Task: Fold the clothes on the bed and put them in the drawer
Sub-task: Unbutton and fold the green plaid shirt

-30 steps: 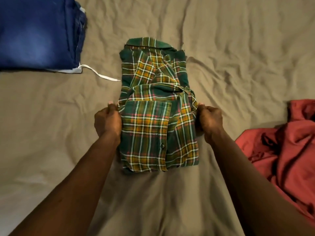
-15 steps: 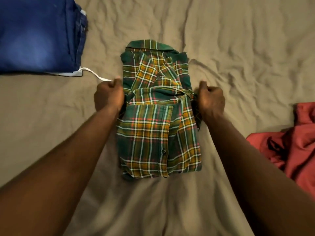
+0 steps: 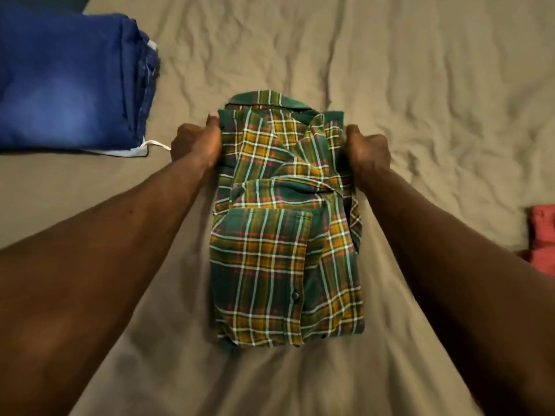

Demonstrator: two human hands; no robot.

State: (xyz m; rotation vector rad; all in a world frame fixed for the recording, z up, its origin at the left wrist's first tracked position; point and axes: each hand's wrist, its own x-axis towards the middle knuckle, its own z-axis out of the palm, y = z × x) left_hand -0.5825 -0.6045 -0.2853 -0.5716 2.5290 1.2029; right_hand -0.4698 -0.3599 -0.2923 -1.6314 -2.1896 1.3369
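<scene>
Folded plaid shirt (image 3: 285, 250) at centre of the bed (image 3: 420, 85); left hand (image 3: 195, 145) and right hand (image 3: 368, 151) grip its far side edges, fingers curled apparently beneath. Folded jeans (image 3: 60, 85) lie at the far-left corner.

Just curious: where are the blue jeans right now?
Head view: the blue jeans lie top left on the bed, left of the plaid shirt.

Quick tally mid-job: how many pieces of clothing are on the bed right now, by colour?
Green plaid shirt: 1
Blue folded denim: 1
Red garment, cut off by the frame edge: 1
Total: 3
</scene>
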